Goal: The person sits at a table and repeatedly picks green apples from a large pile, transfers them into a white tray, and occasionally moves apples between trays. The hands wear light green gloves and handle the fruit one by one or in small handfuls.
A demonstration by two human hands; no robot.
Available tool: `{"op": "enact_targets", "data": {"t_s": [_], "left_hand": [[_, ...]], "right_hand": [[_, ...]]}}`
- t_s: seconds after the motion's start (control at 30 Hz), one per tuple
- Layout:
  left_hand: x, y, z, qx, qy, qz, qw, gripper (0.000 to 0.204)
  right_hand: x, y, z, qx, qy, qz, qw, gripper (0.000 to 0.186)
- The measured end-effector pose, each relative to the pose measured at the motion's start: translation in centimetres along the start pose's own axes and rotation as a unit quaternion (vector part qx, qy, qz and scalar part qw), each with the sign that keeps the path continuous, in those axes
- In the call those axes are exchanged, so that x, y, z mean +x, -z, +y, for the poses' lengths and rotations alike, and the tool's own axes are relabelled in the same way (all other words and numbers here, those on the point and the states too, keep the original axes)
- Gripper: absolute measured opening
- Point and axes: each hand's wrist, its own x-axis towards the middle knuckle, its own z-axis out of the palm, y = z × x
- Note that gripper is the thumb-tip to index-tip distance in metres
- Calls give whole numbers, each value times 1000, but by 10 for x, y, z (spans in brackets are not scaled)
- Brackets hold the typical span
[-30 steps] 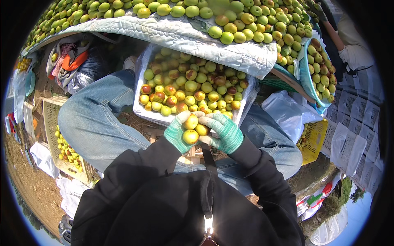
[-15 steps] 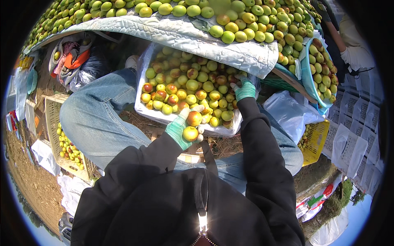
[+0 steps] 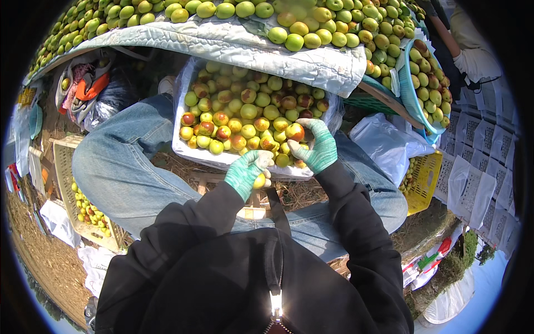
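Observation:
A lined white crate point(image 3: 183, 149) full of green and red-brown jujubes point(image 3: 248, 111) stands before me between my knees. My left hand point(image 3: 242, 173), in a green glove with pale fingertips, is closed at its near edge. A yellow-green jujube point(image 3: 259, 181) shows in its curled fingers; whatever else the palm may hold is hidden. Over the crate's near right part, my gloved right hand point(image 3: 320, 146) has thumb and forefinger around a red-brown jujube point(image 3: 295, 132).
A padded pale cloth point(image 3: 233, 47) edges the raised heap of jujubes point(image 3: 339, 25) beyond the crate. At right stand a blue basket point(image 3: 413, 92) of jujubes, a white plastic bag point(image 3: 384, 142) and a yellow crate point(image 3: 425, 183). A beige crate point(image 3: 67, 167) lies left. Another person's arm point(image 3: 445, 36) shows far right.
My right hand has come back from the crate's far right side toward my left hand, now with a jujube between its fingers. My left fingers have curled; one of two jujubes seen there no longer shows.

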Motion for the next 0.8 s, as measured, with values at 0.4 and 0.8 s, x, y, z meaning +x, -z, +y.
{"op": "enact_targets", "data": {"t_s": [0.4, 0.8], "left_hand": [[12, 3, 13, -225, 55, 28, 972, 56], [7, -10, 6, -176, 16, -76, 981, 63]], "right_hand": [[131, 15, 54, -323, -119, -63, 937, 73], [-26, -25, -38, -104, 163, -163, 967, 52]]}}
